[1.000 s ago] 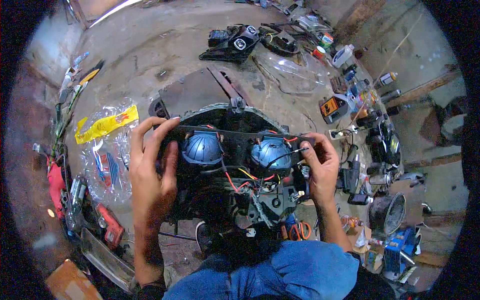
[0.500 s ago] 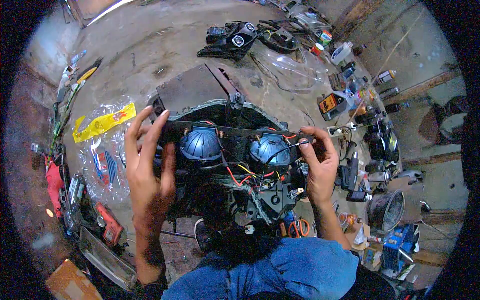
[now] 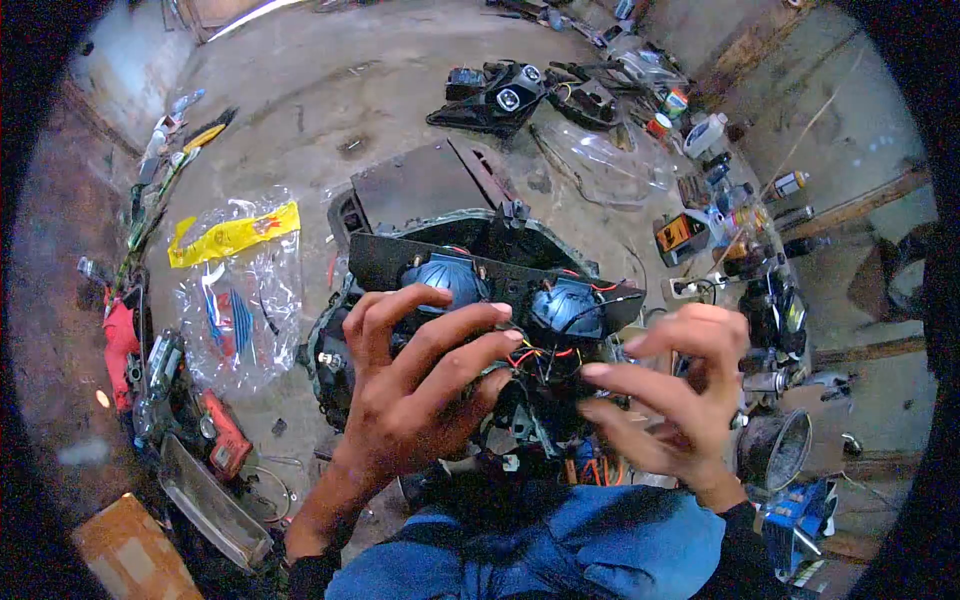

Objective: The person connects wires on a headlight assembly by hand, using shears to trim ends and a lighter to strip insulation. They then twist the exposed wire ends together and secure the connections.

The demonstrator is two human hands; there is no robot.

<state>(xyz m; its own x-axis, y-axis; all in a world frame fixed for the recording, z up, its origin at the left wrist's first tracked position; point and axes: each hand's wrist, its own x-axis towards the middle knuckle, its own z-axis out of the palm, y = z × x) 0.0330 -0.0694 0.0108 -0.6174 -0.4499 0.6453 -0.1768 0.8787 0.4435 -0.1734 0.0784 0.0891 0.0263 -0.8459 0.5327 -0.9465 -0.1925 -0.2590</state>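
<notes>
In front of my knees lies a black headlight housing (image 3: 330, 385) with a black plate (image 3: 520, 265) across it. Two blue, ribbed, dome-shaped lamp units (image 3: 445, 280) sit side by side in the plate. Red, yellow and black wires (image 3: 540, 352) run below and between them. My left hand (image 3: 415, 385) is open over the left lamp, its fingers bent and apart, fingertips near the wires. Open as well, my right hand (image 3: 680, 385) hovers right of the wires, fingers curved, spread and partly blurred. Both hands cover parts of the housing.
On the left floor lie a clear plastic bag (image 3: 265, 310) with a yellow strip, a red power tool (image 3: 225, 435) and a cardboard piece (image 3: 135, 550). Bottles, cans and a black-and-orange container (image 3: 682, 238) line the right wall. Another headlamp assembly (image 3: 500, 100) lies farther back.
Both hands have left the plate's ends and come inward and lower, toward the wires. The whole view has shifted, so the surroundings sit farther right.
</notes>
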